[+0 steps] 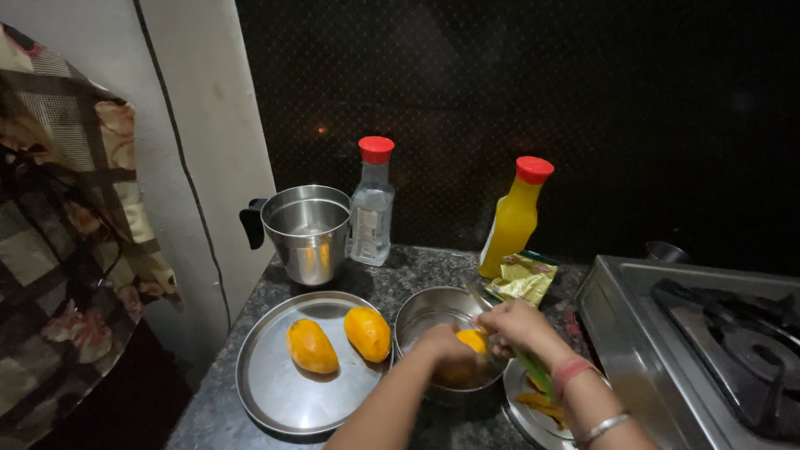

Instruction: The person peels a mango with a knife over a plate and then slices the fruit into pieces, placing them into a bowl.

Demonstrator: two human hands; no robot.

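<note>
over steel bowl: left hand, right hand half-hide mango.

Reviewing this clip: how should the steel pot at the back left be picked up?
Take the steel pot by its black handle, which sticks out on the left, coming in from that side. The clear bottle stands close against its right, probably crowding a grip there.

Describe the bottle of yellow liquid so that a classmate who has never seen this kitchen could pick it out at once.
Start at the stove on the right of the dark stone counter. Just left of it, against the back wall, stands the bottle of yellow liquid, behind a yellow packet. Both bottles have red caps, but the other bottle, beside the steel jug, is clear.
</note>
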